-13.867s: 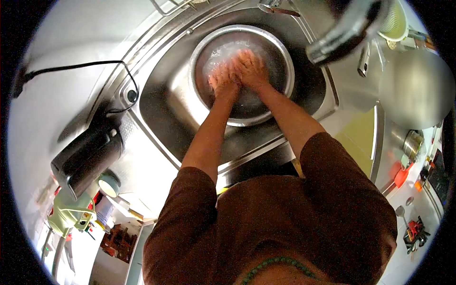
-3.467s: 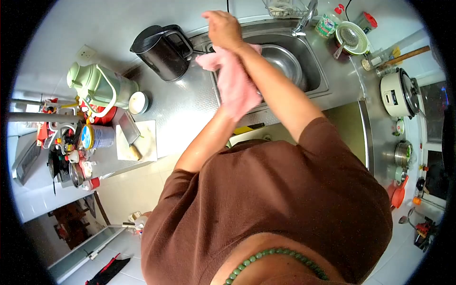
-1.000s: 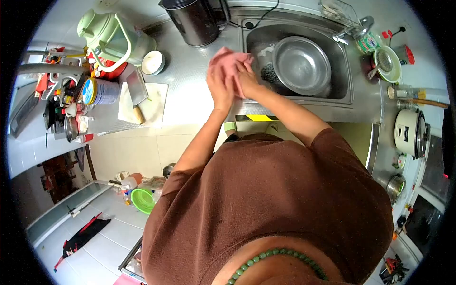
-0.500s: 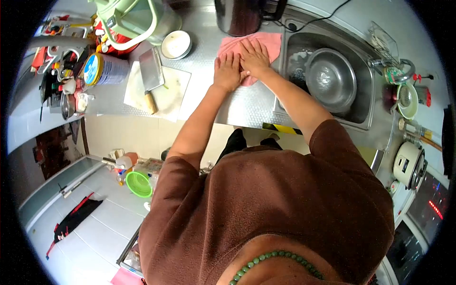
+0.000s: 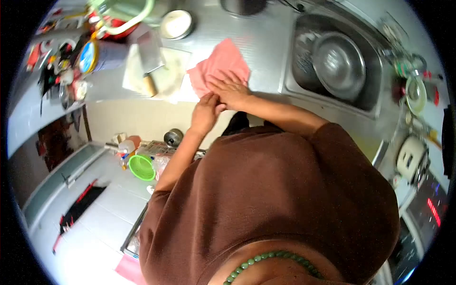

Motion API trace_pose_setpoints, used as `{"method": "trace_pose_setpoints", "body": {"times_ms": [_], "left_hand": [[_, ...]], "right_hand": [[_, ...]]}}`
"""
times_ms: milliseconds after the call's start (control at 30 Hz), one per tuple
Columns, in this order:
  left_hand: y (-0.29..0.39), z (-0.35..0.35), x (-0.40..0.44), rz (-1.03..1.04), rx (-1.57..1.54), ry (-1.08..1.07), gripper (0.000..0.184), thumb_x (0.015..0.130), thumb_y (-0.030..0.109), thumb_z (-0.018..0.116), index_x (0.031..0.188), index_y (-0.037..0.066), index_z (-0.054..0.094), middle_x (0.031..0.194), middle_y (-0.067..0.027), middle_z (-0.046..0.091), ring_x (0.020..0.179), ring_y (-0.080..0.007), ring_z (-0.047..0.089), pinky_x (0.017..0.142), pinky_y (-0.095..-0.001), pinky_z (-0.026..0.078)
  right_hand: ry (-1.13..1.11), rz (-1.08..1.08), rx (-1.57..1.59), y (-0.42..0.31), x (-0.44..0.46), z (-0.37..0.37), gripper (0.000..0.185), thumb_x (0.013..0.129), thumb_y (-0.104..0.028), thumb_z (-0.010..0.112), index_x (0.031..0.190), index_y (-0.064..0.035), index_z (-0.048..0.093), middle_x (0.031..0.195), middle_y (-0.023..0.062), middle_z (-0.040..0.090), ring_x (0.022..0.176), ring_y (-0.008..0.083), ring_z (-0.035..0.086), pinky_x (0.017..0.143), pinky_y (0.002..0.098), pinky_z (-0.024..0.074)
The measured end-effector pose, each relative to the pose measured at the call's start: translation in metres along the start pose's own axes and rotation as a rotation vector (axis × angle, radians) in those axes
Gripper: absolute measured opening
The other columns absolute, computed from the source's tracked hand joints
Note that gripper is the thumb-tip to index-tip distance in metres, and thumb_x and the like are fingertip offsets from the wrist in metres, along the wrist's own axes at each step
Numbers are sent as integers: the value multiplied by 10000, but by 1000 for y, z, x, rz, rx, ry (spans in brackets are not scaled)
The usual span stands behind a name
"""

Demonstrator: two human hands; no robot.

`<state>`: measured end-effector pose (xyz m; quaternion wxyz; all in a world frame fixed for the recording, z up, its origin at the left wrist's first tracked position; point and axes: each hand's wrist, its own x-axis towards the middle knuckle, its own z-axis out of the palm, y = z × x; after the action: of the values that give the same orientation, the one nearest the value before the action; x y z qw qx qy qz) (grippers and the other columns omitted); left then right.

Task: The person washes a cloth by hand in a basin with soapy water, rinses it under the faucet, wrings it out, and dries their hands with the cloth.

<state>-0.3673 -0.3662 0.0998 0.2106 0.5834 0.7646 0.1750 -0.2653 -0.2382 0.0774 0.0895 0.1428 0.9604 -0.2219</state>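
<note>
A pink cloth (image 5: 223, 57) lies spread on the metal counter, left of the sink. My right hand (image 5: 230, 90) rests on its lower part with fingers spread and the palm down. At the cloth's bottom corner, by the counter's front edge, is my left hand (image 5: 207, 110). Its fingers are bent and its fingertips touch the cloth's edge close to my right hand; whether they pinch the cloth cannot be made out.
The sink (image 5: 304, 88) holds a metal basin (image 5: 338, 64). On the counter's left are a white board (image 5: 173, 71) with a cleaver (image 5: 151, 54), a bowl (image 5: 175, 24), a tub (image 5: 107, 55) and a green thermos (image 5: 126, 28). A black kettle (image 5: 243, 5) stands at the back.
The wet hands were in the basin, then held the cloth. Since half a second ago, cloth and hands have moved toward the counter's front edge, and my left hand's flat fingers have bent.
</note>
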Motion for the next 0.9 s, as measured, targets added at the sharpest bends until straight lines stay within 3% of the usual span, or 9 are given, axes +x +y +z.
{"method": "trace_pose_setpoints", "body": {"times_ms": [100,133,233,333,467,600,700,733,900], "left_hand": [[13,9,4,-25,-120,-92,256,808,240,613,938,22,645,1018,-161,604,953,-328,565,836,-392,456],[25,9,9,80,-110,-131,213,799,212,625,908,30,655,970,-137,612,910,-309,568,812,-388,459],[54,32,22,257,-172,-276,163,786,176,634,847,27,660,921,-131,616,896,-308,558,798,-381,457],[104,59,30,411,-173,-365,113,763,97,630,838,17,655,903,-137,615,911,-309,551,813,-383,452],[158,108,45,636,-171,-535,338,733,64,633,1069,61,599,1067,-118,573,1029,-294,518,896,-366,423],[245,146,70,730,-264,-715,386,726,48,630,1107,84,583,1131,-112,549,1080,-291,496,927,-371,405],[287,193,85,915,-154,-525,392,732,88,635,1113,28,559,1156,-141,536,1140,-304,463,980,-375,361],[303,208,92,971,-154,-493,387,742,110,632,1111,24,555,1143,-146,540,1122,-312,474,965,-381,373],[386,270,114,1127,-40,-427,424,765,209,622,1112,-17,527,1142,-177,527,1087,-335,490,944,-396,389]], "right_hand": [[41,13,166,7,-39,23,693,847,-439,486,1419,-158,214,1491,2,151,1381,187,54,1117,386,-3],[83,24,222,12,-53,35,652,874,-425,447,1414,-133,226,1489,15,157,1381,169,52,1118,379,-5],[249,42,207,33,-100,58,530,888,-293,432,1369,-98,325,1449,26,267,1353,155,192,1117,370,103],[597,32,20,62,-159,73,451,865,-217,451,1295,-85,431,1362,29,405,1273,149,355,1077,340,241],[642,88,108,108,-239,73,363,808,-93,530,1165,-35,549,1224,30,545,1153,148,487,1008,320,345],[735,244,-35,155,-329,65,319,814,-118,519,1125,-79,583,1210,8,557,1123,145,510,1007,327,349],[754,350,-102,181,-389,60,330,824,-136,506,1146,-113,573,1234,4,542,1127,149,507,1017,332,340],[767,391,-139,188,-405,55,215,827,-149,531,1024,-108,607,1162,27,581,1108,168,522,997,332,359],[832,567,-69,238,-478,69,276,824,-147,496,1075,-81,592,1218,50,540,1155,226,475,1005,373,324]]}}
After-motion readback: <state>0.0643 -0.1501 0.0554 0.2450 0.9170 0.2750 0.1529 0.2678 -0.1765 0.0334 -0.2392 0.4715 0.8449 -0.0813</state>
